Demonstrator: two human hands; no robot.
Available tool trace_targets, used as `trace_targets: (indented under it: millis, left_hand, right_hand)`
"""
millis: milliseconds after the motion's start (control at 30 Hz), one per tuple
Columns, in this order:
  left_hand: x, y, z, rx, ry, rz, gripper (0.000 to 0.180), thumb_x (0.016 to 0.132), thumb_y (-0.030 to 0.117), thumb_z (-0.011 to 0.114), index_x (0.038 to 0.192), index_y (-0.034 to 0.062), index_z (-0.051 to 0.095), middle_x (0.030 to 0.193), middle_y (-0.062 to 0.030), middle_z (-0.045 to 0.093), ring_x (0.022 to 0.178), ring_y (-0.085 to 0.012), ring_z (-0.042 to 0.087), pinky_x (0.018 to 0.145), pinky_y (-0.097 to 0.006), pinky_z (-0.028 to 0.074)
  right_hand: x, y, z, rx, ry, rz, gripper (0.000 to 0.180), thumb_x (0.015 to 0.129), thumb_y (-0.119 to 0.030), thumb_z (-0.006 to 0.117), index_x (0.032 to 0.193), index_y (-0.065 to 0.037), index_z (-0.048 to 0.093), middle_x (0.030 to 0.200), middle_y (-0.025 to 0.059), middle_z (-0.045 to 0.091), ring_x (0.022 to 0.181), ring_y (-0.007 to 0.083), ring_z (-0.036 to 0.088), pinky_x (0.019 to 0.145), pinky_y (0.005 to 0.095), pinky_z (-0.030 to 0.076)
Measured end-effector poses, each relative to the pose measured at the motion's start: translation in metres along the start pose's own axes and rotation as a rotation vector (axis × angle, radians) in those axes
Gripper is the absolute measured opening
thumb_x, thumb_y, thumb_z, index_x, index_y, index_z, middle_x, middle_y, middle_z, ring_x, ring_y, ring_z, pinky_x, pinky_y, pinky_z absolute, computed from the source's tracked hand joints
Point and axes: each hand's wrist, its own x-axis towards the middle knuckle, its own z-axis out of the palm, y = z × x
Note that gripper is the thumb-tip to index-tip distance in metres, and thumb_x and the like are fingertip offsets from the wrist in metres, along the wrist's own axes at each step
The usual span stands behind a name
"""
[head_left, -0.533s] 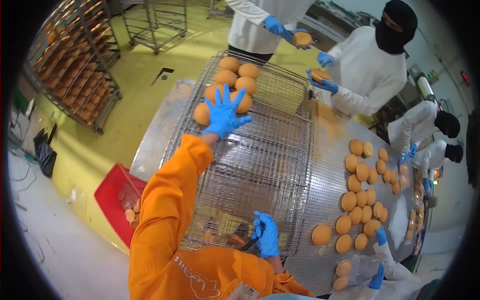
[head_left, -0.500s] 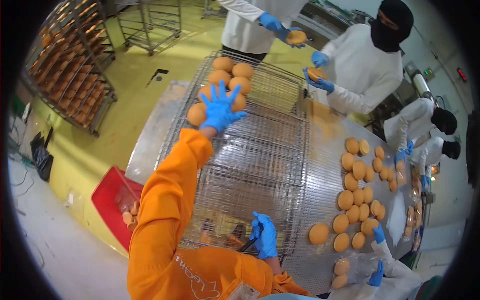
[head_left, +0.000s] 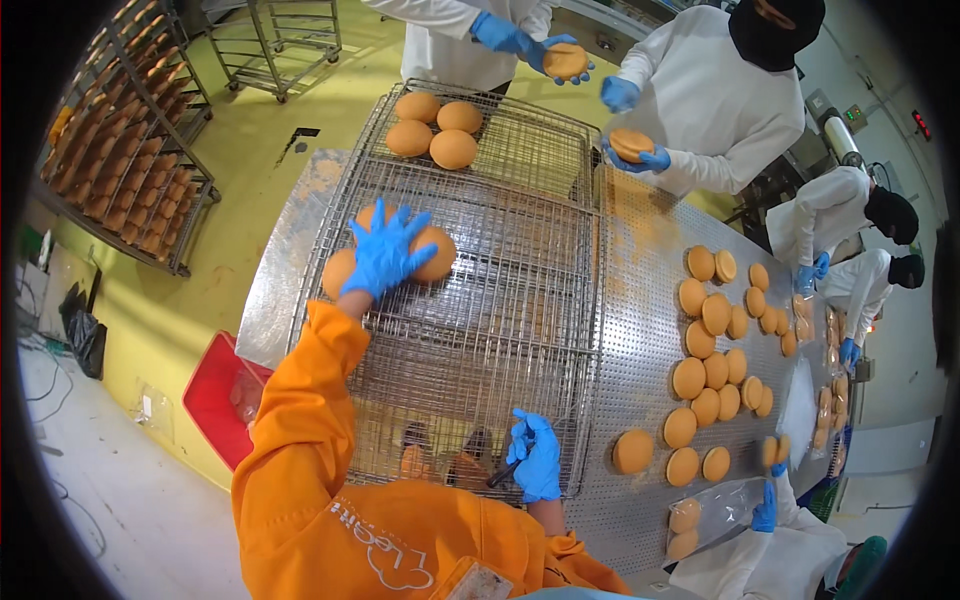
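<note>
Red crate (head_left: 222, 395) on yellow floor (head_left: 250, 130), loaded rack (head_left: 120, 150), empty trolley (head_left: 285, 40)

The scene is lit brightly and evenly from overhead, and colours are rendered vividly. Only soft, short shadows are cast under the buns (head_left: 430, 125) and beneath the wire racks (head_left: 480, 300). A dull sheen is seen on the metal table (head_left: 640, 250), without harsh glare. Strong fisheye distortion is shown: straight rack edges are bent toward the rim, and the picture is enclosed by a black circular border. The centre is kept sharp, while figures at the right edge are squeezed and slightly softened.
</note>
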Motion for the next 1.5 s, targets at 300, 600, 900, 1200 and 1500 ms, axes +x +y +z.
trace_targets:
  millis: [300,600,900,1200,1500]
  left_hand:
    - [-0.138,0.073,-0.029,-0.206,-0.157,0.223,0.09,0.074,0.058,0.067,0.146,0.0184,0.032,0.143,-0.027,0.034,0.13,-0.0465,0.035,0.105,-0.062,0.025]
    - [-0.183,0.1,-0.079,-2.661,-0.754,-0.206,0.088,0.083,0.066,0.052,0.148,0.0124,0.026,0.148,-0.02,0.032,0.132,-0.0409,0.037,0.108,-0.052,0.035]
    - [-0.267,0.084,-0.129,-2.498,-0.464,-0.242,0.092,0.08,0.071,0.051,0.151,0.0222,0.018,0.148,-0.0201,0.032,0.131,-0.0414,0.039,0.104,-0.056,0.039]
    - [-0.305,0.072,-0.122,-2.459,-0.34,-0.295,0.082,0.085,0.055,0.056,0.15,0.0203,0.022,0.144,-0.0216,0.037,0.129,-0.0308,0.044,0.103,-0.048,0.043]
    - [-0.31,0.057,-0.105,-2.592,-0.13,-0.342,0.077,0.086,0.054,0.053,0.149,0.0215,0.025,0.134,-0.0148,0.049,0.118,-0.0321,0.053,0.094,-0.054,0.048]
  right_hand:
    - [-0.019,0.008,0.021,-0.086,-0.049,-0.053,0.039,0.099,-0.037,0.048,0.109,0.0,0.057,0.071,0.0006,0.057,0.044,0.0064,0.042,0.035,0.0237,0.038]
    - [-0.037,0.026,0.021,-0.489,0.021,-0.682,0.021,0.098,-0.02,0.048,0.108,-0.004,0.06,0.078,0.0017,0.06,0.063,0.0098,0.051,0.057,0.0251,0.043]
    - [-0.121,0.017,0.096,-1.277,-0.032,-1.436,0.014,0.086,-0.027,0.064,0.092,-0.014,0.067,0.069,0.0034,0.053,0.068,0.0235,0.052,0.069,0.0396,0.037]
    - [-0.123,0.039,0.109,-1.232,-0.097,-1.336,0.028,0.086,-0.038,0.062,0.072,-0.014,0.063,0.064,0.0034,0.057,0.068,0.024,0.055,0.067,0.0391,0.036]
    - [-0.116,0.07,0.082,-1.314,-0.062,-1.026,0.03,0.089,-0.035,0.062,0.078,-0.007,0.064,0.064,0.0114,0.058,0.058,0.0287,0.057,0.052,0.0383,0.045]
